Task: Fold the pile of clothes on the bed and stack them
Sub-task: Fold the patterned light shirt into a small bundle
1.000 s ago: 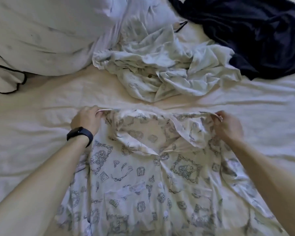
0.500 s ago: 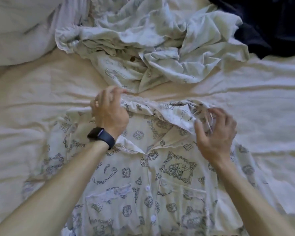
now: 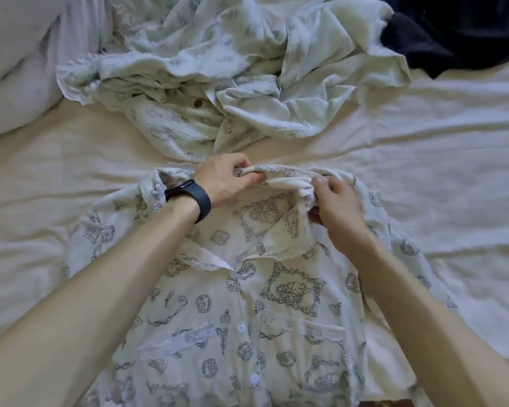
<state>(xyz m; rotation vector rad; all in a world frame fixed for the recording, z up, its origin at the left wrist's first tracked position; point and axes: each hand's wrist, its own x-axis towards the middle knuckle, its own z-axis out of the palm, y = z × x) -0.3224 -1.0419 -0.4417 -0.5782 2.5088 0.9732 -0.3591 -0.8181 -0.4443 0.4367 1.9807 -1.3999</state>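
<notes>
White printed shirt is lying flat; left hand and right hand are pinching its far collar, likely straightening before sleeve folds.

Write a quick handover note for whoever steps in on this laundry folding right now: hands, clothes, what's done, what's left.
Left hand: grips the collar of the printed shirt.
Right hand: fingers pinch the same collar, close to the left.
The shirt lies front up, spread on the bed sheet, not yet folded.
Beyond it a crumpled pale garment and a dark garment lie unfolded.
Left: fold everything, then stack. No stack in view.
</notes>
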